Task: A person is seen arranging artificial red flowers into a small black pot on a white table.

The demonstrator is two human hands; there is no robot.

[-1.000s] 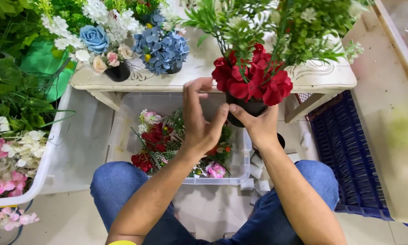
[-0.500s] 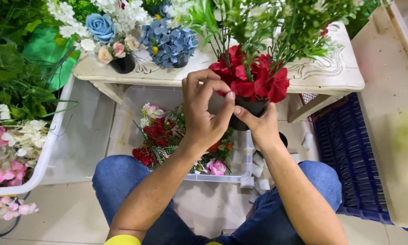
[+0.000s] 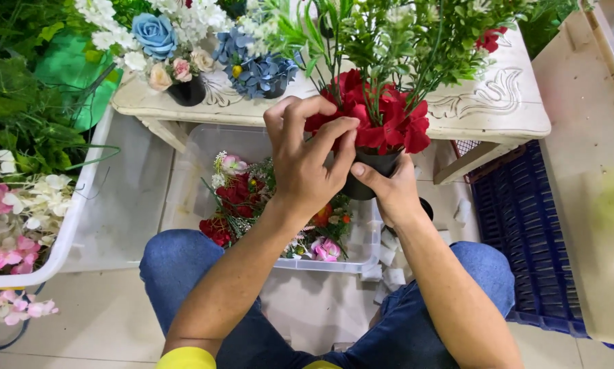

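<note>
**potted_fern:** So where were things in this shot? Looked to me like the arranging step. The right hand (image 3: pixel 389 195) was wrapped around the small black pot (image 3: pixel 370 176), gripping it from below and behind and holding it up in the air in front of the white carved desk (image 3: pixel 498 102), not resting on it. The left hand (image 3: pixel 307 160) had its fingertips pinched shut on the red flowers (image 3: pixel 389 119) at the pot's rim, on the near-left side of the bunch.

**stemwire:** Agreed, I'd call it tucking or fluffing the red blooms, with the green sprigs (image 3: pixel 402 34) already standing tall out of the middle. My guess is the bouquet was mostly filled and this was fine adjustment.

**potted_fern:** What would the next move have needed, you think?

**stemwire:** Steady grip on the pot so it didn't tip, and gentle fingers so the stems stayed seated. If more filler was wanted, the clear plastic bin (image 3: pixel 266 143) on the floor between the knees had loose red and pink flowers right under the hands. Couldn't tell whether any gaps were left on the far side of the bunch, though.

**potted_fern:** The blue rose arrangement (image 3: pixel 158 34) and the blue hydrangea one (image 3: pixel 259 68) sat on the desk, well left of the pot.
</note>
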